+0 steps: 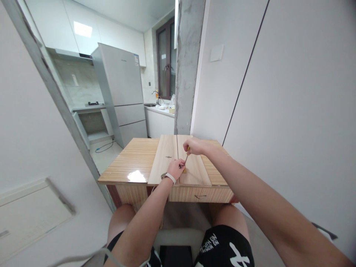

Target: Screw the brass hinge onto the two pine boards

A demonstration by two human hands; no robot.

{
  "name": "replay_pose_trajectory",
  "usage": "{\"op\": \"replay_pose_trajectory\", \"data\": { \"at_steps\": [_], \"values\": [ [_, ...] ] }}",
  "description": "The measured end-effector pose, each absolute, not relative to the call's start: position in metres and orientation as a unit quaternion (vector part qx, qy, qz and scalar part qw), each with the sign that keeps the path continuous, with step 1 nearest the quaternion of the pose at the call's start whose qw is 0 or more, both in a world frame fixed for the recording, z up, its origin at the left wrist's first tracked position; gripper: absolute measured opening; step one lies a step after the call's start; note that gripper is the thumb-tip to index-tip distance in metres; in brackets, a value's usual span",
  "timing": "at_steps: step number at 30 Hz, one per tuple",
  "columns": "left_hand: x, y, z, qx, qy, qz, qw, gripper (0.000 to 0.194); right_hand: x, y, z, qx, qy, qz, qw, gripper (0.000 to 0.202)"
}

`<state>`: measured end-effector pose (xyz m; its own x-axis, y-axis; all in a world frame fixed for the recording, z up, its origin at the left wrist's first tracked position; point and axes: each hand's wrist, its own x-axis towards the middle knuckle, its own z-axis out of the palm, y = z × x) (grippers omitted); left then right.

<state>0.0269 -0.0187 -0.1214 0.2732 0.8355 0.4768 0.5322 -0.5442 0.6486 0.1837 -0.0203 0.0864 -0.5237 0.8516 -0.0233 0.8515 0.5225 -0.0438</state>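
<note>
Two pale wooden boards (164, 170) lie side by side across a glossy striped wooden table (133, 155), with a narrow dark gap between them. My right hand (194, 145) is closed round the yellow handle of a screwdriver (187, 157), whose shaft slants down to the boards. At its lower end, my left hand (177, 168) pinches near a small brass-coloured piece (184, 170) by the gap; whatever lies between its fingertips is too small to name. A few small dark screws (168, 157) rest on the left board.
Below the tabletop is a drawer with a handle (200, 196), above my knees. A white wall (264, 111) stands close on the right. Beyond the table are a grey fridge (122, 81), a sink counter (160, 115) and a concrete-edged doorway. A cable crosses the lower left.
</note>
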Motion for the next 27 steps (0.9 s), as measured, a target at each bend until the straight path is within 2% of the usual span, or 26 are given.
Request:
{"op": "replay_pose_trajectory", "data": {
  "at_steps": [7,11,15,20,27],
  "values": [
    [0.027,-0.019,-0.120,0.775,0.439,0.416,0.184,0.019,0.180,-0.015,0.085,-0.478,-0.877,0.039,-0.022,0.020],
    [0.027,-0.022,-0.117,0.775,0.449,0.405,0.186,0.016,0.169,-0.021,0.090,-0.500,-0.866,-0.002,-0.036,0.015],
    [0.027,-0.025,-0.112,0.775,0.452,0.399,0.188,0.015,0.162,-0.028,0.093,-0.514,-0.856,-0.054,-0.020,0.027],
    [0.026,-0.029,-0.106,0.776,0.447,0.397,0.202,0.016,0.154,-0.033,0.095,-0.542,-0.837,-0.076,-0.027,0.031],
    [0.027,-0.028,-0.108,0.767,0.444,0.414,0.208,0.005,0.156,-0.032,0.100,-0.545,-0.836,-0.049,-0.031,0.040]
  ]
}}
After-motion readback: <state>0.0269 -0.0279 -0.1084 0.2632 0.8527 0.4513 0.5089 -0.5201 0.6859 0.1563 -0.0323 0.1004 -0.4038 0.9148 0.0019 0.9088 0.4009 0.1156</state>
